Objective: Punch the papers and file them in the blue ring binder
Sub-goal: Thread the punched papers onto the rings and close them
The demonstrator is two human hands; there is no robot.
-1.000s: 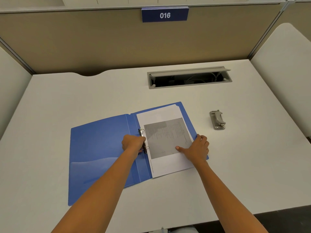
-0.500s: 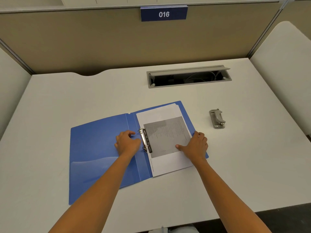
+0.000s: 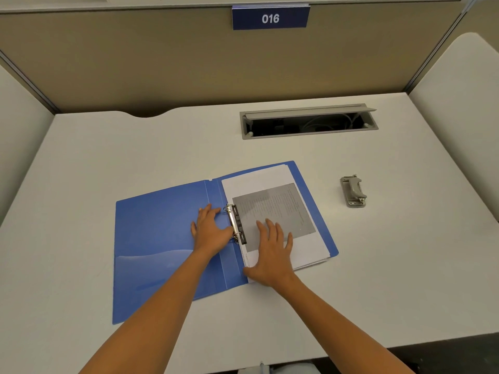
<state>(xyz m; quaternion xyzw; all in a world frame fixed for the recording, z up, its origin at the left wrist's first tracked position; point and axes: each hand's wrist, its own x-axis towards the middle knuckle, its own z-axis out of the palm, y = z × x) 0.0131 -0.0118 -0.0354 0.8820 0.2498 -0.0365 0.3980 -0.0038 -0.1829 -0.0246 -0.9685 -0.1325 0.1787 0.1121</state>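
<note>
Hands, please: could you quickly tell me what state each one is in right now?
Left hand: open, resting on the blue ring binder.
Right hand: open, flat on the papers.

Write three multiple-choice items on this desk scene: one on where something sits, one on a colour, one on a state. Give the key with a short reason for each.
1. Where does the hole punch sit?
A. On the desk to the right of the binder
B. Inside the binder
C. In the cable tray

2. What colour is the ring binder?
A. Red
B. Blue
C. Black

3. How does the binder lie?
A. Shut flat
C. Standing on its spine
B. Open flat with papers on its right half

Key: 1 A, it stands alone on the white desk. 2 B, both covers are blue. 3 B, the papers lie by the rings under the right hand, the left hand on the left cover.
</note>
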